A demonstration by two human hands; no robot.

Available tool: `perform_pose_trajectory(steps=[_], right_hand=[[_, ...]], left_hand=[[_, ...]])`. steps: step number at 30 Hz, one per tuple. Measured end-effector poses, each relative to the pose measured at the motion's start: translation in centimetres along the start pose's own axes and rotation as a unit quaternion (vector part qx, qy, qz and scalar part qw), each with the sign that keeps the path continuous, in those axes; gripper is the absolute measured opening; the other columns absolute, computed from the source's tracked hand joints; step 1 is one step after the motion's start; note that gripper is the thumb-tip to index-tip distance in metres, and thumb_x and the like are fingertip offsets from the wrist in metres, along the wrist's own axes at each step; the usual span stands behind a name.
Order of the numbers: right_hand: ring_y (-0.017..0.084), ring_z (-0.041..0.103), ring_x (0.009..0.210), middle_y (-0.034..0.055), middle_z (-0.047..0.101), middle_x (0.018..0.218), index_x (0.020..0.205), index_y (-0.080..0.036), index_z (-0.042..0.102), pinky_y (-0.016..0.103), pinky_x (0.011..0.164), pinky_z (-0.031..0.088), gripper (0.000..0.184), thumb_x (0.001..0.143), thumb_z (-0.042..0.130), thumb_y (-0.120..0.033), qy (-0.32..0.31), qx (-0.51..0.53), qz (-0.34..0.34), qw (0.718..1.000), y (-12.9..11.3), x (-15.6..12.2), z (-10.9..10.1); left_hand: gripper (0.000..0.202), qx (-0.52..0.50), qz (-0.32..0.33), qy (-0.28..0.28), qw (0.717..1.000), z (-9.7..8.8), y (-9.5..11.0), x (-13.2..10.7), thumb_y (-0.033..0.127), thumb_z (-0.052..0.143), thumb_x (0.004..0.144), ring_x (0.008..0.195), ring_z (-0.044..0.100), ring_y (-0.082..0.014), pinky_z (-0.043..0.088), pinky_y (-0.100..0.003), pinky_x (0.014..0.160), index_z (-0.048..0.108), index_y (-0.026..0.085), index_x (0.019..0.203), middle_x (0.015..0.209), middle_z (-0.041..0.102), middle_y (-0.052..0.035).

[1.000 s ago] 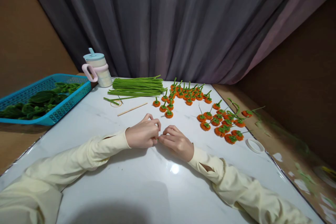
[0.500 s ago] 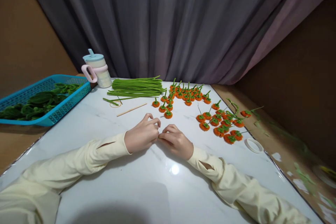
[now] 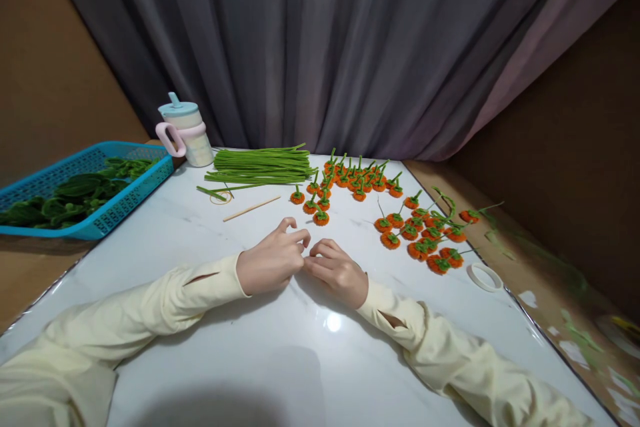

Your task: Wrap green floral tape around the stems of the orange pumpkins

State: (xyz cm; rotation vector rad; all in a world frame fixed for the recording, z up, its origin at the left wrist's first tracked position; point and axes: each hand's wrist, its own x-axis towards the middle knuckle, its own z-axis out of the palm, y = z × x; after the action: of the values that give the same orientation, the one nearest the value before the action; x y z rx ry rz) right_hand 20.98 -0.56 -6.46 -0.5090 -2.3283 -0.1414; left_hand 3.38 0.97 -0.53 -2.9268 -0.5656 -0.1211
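My left hand (image 3: 273,259): curled, just beside my right hand (image 3: 340,273); I cannot tell whether either grips anything.
Orange pieces (image 3: 321,218): beyond, on the table (image 3: 280,340).
Cup (image 3: 199,150): faint pattern on its side.

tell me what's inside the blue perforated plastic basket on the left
Inside the basket are dark green, leaf-shaped pieces, with lighter green pieces toward its right end. Whatever lies beneath them is covered and can't be seen.

Light seems to come from above, leaving one small glare (image 3: 333,322) (burnt white) on the pale tabletop (image 3: 260,353); a soft shadow (image 3: 210,405) darkens its near edge. The curtain (image 3: 300,47) hangs dim, and the lower right corner looks smeared.
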Motion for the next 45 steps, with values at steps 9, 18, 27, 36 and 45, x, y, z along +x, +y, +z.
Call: perform_pose_trajectory(steps=[9, 18, 27, 36, 45], right_hand=[[0.017, 0.051, 0.07, 0.0054, 0.058, 0.062, 0.084, -0.012, 0.06, 0.033, 0.072, 0.047, 0.018, 0.09, 0.043, -0.01, 0.009, 0.019, 0.025, 0.999, 0.2, -0.2, 0.3], [0.016, 0.055, 0.072, 0.0066, 0.058, 0.072, 0.086, -0.015, 0.062, 0.032, 0.07, 0.049, 0.02, 0.091, 0.046, -0.024, 0.02, 0.087, 0.11, 0.99, 0.5, -0.2, 0.3], [0.017, 0.052, 0.072, 0.0071, 0.056, 0.069, 0.088, -0.013, 0.058, 0.031, 0.072, 0.049, 0.019, 0.092, 0.039, -0.012, -0.006, 0.009, 0.049, 0.999, -0.3, 0.0, 0.3], [0.017, 0.052, 0.073, 0.0068, 0.06, 0.067, 0.091, -0.012, 0.057, 0.033, 0.073, 0.047, 0.019, 0.092, 0.038, -0.009, -0.011, -0.009, -0.013, 1.0, -0.3, -0.1, -0.1], [0.017, 0.049, 0.069, 0.0036, 0.055, 0.059, 0.082, -0.015, 0.057, 0.033, 0.07, 0.045, 0.023, 0.09, 0.037, -0.008, 0.0, 0.02, 0.028, 0.999, 0.2, -0.3, 0.3]], left_hand=[[0.02, -0.027, -0.004, -0.001, 1.0, 0.1, -0.7, -0.3, 0.005, 0.057, 0.072, 0.096, 0.049, -0.0218, 0.02, -0.044, 0.086, 0.056, 0.015, 0.055, 0.061, 0.064, -0.0034], [0.018, -0.005, -0.018, 0.025, 1.0, 0.3, -0.5, -0.2, 0.009, 0.058, 0.077, 0.092, 0.051, -0.0206, 0.021, -0.042, 0.086, 0.059, 0.015, 0.059, 0.062, 0.061, -0.0033], [0.019, -0.005, 0.016, -0.017, 1.0, 0.2, -0.5, -0.2, 0.003, 0.053, 0.064, 0.077, 0.048, -0.019, 0.022, -0.043, 0.088, 0.054, 0.014, 0.048, 0.058, 0.056, -0.0047], [0.021, -0.066, 0.015, -0.063, 0.996, 0.3, -1.1, -0.2, 0.005, 0.055, 0.074, 0.084, 0.052, -0.0176, 0.021, -0.045, 0.093, 0.056, 0.014, 0.054, 0.057, 0.057, -0.0026], [0.012, 0.045, -0.006, 0.028, 0.999, 0.6, -0.9, 0.0, 0.011, 0.055, 0.082, 0.097, 0.051, -0.0222, 0.021, -0.049, 0.097, 0.057, 0.013, 0.071, 0.071, 0.065, -0.0055]])
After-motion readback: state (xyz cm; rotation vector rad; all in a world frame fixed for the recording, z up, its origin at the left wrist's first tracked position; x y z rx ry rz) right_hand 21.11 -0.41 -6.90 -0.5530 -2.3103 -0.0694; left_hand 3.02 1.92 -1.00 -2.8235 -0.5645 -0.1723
